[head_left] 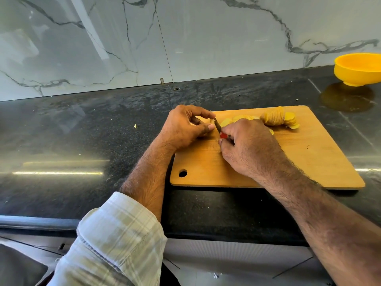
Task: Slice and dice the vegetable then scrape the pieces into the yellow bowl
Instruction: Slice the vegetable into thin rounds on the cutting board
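A wooden cutting board (309,153) lies on the dark counter. Thin yellow potato slices (276,118) lean in a row at the board's far side, with more flat slices (243,117) beside them. My right hand (247,149) grips a small knife (218,126) with a red handle, its blade pointing away from me. My left hand (185,126) pinches a small end piece of the vegetable (211,121) just left of the blade. The yellow bowl (358,69) stands apart at the far right of the counter.
The black stone counter (82,141) stretches left of the board, with a few small scraps (135,126) on it. A marble-patterned wall (185,38) rises behind. The counter's front edge runs just below the board.
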Motion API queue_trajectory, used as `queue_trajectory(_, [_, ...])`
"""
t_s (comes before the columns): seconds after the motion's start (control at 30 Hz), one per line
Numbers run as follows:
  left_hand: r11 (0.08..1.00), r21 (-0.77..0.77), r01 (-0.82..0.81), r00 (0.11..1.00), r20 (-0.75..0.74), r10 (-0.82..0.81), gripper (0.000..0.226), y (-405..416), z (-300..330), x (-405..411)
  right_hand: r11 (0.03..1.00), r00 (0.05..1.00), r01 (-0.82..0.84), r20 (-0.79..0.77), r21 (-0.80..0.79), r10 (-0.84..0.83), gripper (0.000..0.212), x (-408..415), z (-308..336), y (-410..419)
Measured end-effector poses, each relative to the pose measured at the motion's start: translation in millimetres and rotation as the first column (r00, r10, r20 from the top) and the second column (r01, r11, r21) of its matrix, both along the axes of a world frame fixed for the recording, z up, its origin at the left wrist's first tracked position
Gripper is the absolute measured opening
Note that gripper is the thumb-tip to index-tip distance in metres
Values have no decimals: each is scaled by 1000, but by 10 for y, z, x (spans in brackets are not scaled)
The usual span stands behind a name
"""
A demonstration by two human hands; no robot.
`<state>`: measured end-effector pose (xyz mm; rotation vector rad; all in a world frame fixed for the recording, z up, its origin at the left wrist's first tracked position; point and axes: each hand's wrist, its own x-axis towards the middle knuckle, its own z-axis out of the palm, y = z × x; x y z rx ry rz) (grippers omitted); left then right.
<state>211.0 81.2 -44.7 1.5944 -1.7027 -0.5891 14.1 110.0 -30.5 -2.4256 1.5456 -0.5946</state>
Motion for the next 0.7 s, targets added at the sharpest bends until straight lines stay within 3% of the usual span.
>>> queue_trajectory(0.13, [999, -27, -22, 1000, -20, 21, 22, 16, -9, -15, 1000, 999, 5, 40, -21, -4, 20, -19, -42, 13])
queue_trajectory(0.33, [999, -14, -42, 980, -194, 38, 30, 34, -5, -75, 998, 998, 26, 66, -57, -22, 22, -28, -75, 24])
queue_trajectory(0.7, [996, -40, -78, 990, -118, 73, 23, 107, -85, -50, 999, 999, 14, 33, -47, -13, 20, -27, -60, 31])
